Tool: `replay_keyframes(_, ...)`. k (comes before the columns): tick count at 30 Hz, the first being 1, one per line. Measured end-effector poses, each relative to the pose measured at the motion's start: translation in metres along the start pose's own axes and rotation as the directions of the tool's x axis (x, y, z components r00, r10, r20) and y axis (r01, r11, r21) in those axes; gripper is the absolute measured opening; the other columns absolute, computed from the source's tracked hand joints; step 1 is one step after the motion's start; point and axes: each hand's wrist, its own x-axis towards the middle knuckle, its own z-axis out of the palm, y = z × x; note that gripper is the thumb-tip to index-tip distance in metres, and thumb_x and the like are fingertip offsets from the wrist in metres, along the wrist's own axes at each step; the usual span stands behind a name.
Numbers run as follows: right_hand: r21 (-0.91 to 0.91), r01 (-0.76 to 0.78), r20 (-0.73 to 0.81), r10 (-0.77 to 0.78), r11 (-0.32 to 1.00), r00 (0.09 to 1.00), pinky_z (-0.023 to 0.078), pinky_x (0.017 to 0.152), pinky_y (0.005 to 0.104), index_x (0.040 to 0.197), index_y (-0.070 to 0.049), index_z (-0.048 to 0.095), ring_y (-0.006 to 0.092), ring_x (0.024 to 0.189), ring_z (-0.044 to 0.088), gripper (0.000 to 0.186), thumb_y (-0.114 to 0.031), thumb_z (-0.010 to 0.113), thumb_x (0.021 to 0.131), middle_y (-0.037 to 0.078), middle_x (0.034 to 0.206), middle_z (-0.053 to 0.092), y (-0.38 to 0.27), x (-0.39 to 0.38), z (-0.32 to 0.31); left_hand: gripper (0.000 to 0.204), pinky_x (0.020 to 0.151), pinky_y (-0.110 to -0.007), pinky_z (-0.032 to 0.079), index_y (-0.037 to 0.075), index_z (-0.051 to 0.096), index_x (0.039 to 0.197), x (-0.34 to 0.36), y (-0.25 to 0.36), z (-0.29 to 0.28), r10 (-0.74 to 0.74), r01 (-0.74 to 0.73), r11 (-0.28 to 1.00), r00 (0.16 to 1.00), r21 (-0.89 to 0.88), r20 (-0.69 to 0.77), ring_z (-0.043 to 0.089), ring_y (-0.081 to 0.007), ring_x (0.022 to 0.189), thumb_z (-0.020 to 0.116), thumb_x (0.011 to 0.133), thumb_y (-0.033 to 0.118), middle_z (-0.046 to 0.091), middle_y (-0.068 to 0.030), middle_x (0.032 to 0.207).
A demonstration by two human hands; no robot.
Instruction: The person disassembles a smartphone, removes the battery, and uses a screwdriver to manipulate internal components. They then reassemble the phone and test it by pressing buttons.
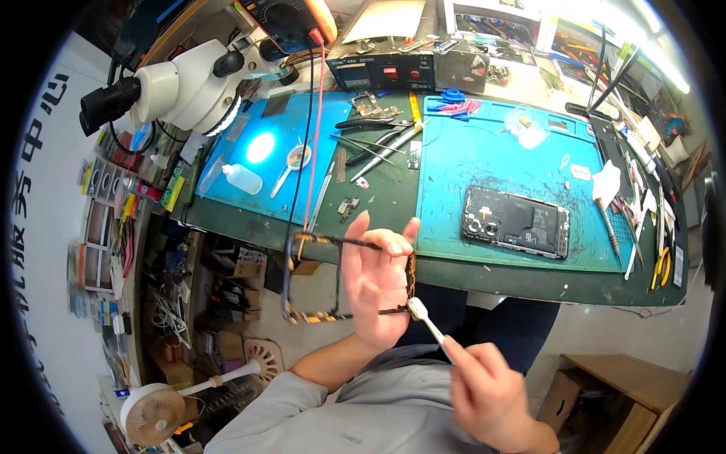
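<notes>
My left hand holds up a thin rectangular phone frame in front of the bench edge. The frame is hollow and dark, with orange-yellow patches along its sides. My fingers pinch its upper edge, and the palm faces me. In my right hand is a white toothbrush, gripped by its handle. The brush head meets the frame's lower right corner, close to my left wrist. Beyond the hands, an opened black phone lies on the right blue mat.
A microscope overhangs the left blue mat, where a small bottle lies. Tweezers and pliers rest between the mats. Cables hang from an orange multimeter. More tools line the right side. A fan stands lower left.
</notes>
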Motion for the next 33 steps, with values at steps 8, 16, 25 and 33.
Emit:
replay_keyframes(8, 0.089, 0.223, -0.162, -0.207, 0.971, 0.965, 0.053, 0.056, 0.0327, 0.129, -0.003, 0.073, 0.0214, 0.065, 0.064, 0.049, 0.01, 0.07, 0.081, 0.01, 0.094, 0.066, 0.036, 0.024, 0.019, 0.084, 0.124, -0.062, 0.03, 0.016, 0.015, 0.171, 0.03, 0.022, 0.0, -0.227, 0.291, 0.858, 0.954, -0.423, 0.197, 0.054, -0.0223, 0.118, 0.051, 0.105, 0.052, 0.051, -0.0087, 0.124)
replay_keyframes(16, 0.105, 0.301, -0.2, -0.276, 0.948, 0.94, 0.049, 0.05, 0.0274, 0.125, -0.003, 0.075, 0.0154, 0.059, 0.061, 0.053, 0.011, 0.072, 0.075, 0.007, 0.089, 0.065, 0.038, 0.014, 0.025, 0.083, 0.117, -0.055, 0.037, 0.015, 0.016, 0.171, 0.035, 0.024, 0.002, -0.121, 0.22, 0.902, 0.955, -0.372, 0.27, 0.054, -0.0206, 0.113, 0.052, 0.105, 0.05, 0.053, -0.0081, 0.125)
replay_keyframes(25, -0.247, 0.323, -0.274, -0.385, 0.914, 0.881, 0.048, 0.049, 0.0305, 0.125, -0.007, 0.077, 0.0154, 0.057, 0.057, 0.056, 0.007, 0.072, 0.07, 0.005, 0.091, 0.063, 0.061, 0.031, -0.001, 0.084, 0.118, -0.056, 0.038, 0.016, 0.021, 0.17, 0.038, 0.046, 0.008, -0.366, 0.442, 0.846, 0.888, -0.299, 0.278, 0.054, -0.0187, 0.111, 0.052, 0.102, 0.055, 0.053, -0.003, 0.118)
replay_keyframes(33, -0.229, 0.233, -0.467, -0.316, 0.945, 0.826, 0.052, 0.054, 0.0326, 0.127, 0.0, 0.074, 0.0206, 0.067, 0.063, 0.053, 0.011, 0.07, 0.075, 0.009, 0.091, 0.065, 0.057, 0.033, -0.007, 0.064, 0.123, -0.055, 0.035, 0.008, 0.041, 0.156, 0.046, 0.053, 0.014, -0.568, 0.485, 0.526, 0.812, -0.699, 0.135, 0.058, -0.0213, 0.113, 0.055, 0.104, 0.042, 0.055, -0.007, 0.119)
